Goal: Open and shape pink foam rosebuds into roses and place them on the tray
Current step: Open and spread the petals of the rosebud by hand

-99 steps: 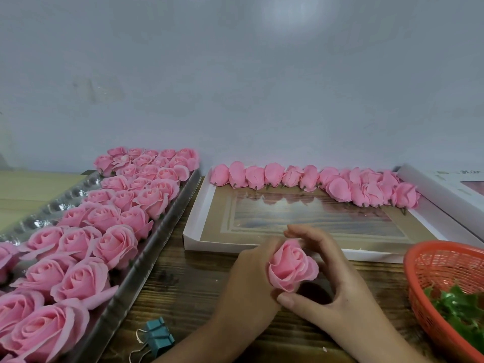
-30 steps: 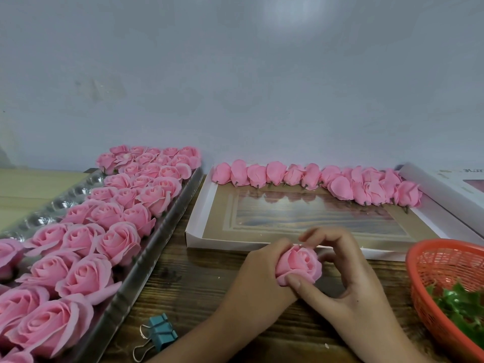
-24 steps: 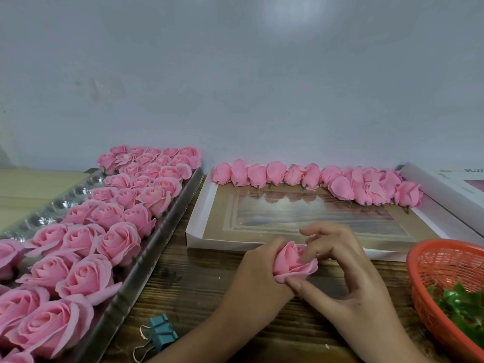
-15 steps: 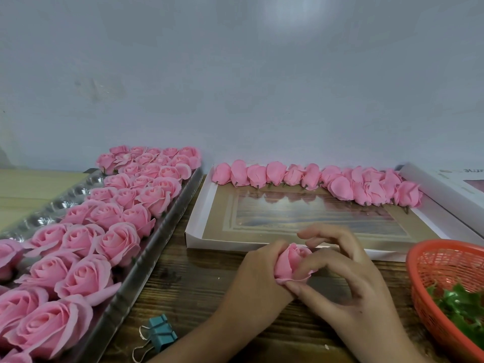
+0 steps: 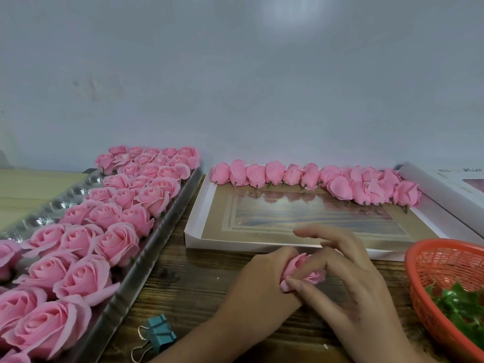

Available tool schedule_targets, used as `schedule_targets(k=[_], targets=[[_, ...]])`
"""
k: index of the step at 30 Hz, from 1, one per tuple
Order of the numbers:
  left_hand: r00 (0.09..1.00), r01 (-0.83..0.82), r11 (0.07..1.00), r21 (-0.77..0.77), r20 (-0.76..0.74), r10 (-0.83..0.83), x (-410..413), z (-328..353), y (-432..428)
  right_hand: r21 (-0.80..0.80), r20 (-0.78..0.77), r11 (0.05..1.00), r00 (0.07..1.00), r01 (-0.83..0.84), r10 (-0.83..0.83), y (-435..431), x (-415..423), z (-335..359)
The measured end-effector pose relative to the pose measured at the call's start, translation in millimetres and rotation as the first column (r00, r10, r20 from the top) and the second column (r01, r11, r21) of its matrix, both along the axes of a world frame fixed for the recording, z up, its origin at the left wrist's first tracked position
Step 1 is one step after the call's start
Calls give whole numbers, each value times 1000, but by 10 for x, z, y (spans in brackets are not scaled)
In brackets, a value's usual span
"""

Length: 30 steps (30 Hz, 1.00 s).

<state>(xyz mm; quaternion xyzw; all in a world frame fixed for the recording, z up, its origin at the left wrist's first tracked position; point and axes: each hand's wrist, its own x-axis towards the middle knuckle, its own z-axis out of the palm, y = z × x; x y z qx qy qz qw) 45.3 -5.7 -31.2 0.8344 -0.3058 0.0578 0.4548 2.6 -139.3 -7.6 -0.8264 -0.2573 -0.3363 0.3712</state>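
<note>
I hold one pink foam rosebud [image 5: 298,265] between both hands above the wooden table. My left hand [image 5: 256,292] grips it from the left and below. My right hand [image 5: 351,281] covers it from the right, thumb under the flower and fingers pressed over its top, so most of it is hidden. A silver tray [image 5: 157,247] on the left carries several opened pink roses [image 5: 115,242] in rows. A row of closed rosebuds [image 5: 314,179] lies along the far edge of a shallow white box [image 5: 193,231].
An orange mesh basket [image 5: 429,268] with green leaves [image 5: 461,307] stands at the right edge. A blue binder clip [image 5: 159,334] lies on the table near the tray's front corner. A white box lid [image 5: 450,179] leans at the far right. A wall closes off the back.
My right hand's fingers have come down over the top of the rosebud, hiding most of it. The hands and flower have sunk slightly toward the table.
</note>
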Motion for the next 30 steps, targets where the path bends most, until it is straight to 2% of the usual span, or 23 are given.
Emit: schedule_targets(k=[4, 11, 20, 30], targets=[[995, 41, 996, -74, -89, -48, 47, -22, 14, -134, 97, 991, 995, -12, 25, -11, 4, 1], [996, 8, 997, -81, -89, -16, 47, -14, 49, -106, 50, 990, 995, 87, -82, -11, -8, -12], [989, 66, 991, -116, -126, -81, -36, 80, 79, -138, -6, 980, 989, 145, -147, -14, -3, 3], [989, 48, 998, -38, -137, -52, -79, 111, 69, -164, 30, 978, 992, 129, -125, -13, -3, 1]])
